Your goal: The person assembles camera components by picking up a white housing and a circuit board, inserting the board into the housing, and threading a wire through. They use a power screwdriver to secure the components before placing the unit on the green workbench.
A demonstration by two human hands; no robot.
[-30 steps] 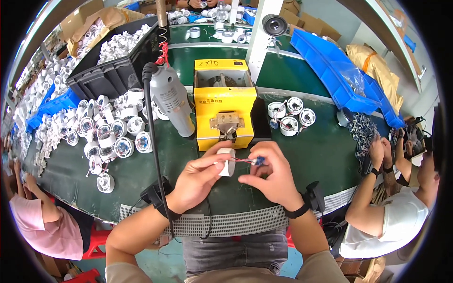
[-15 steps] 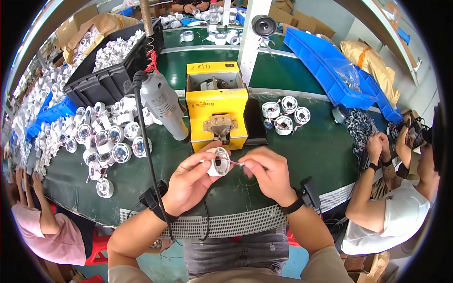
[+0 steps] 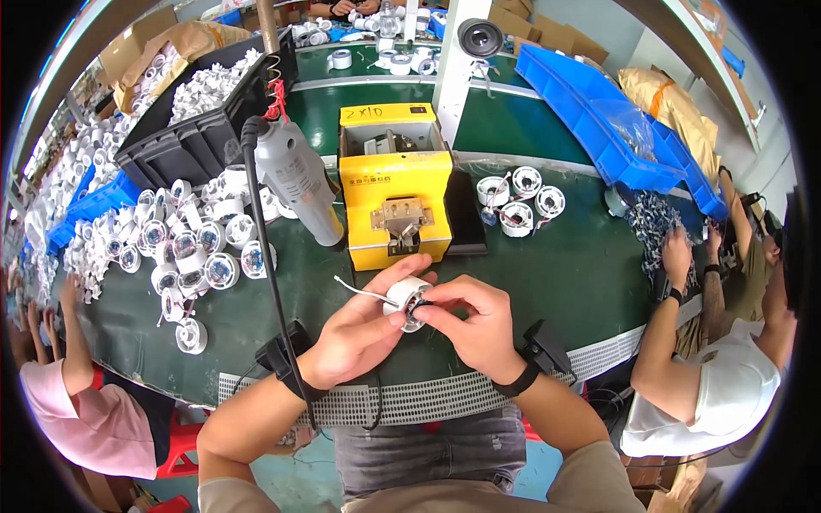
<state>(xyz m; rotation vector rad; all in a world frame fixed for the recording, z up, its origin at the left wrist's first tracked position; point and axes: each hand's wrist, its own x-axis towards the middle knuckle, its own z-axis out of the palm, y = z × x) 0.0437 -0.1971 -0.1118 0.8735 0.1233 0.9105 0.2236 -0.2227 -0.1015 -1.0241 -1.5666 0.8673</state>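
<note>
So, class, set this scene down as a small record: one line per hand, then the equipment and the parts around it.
Left hand: holds a white round housing, white wire sticking out
Right hand: at the housing's open side, pinching a small dark part, partly hidden
Equipment: yellow machine; grey cylindrical tool, tilted, left of it
Right-side parts: four white housings, grouped
Left-side parts: piled white housings, black crate behind

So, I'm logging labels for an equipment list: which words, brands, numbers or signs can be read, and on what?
Yellow machine, top edge: dark handwritten marking, readable, but not copied out here.
Same machine, front: a line of dark printed characters, also not copied out.
Grey cylindrical tool: printing too small and blurred to read.
Elsewhere: nothing I can read.
</note>
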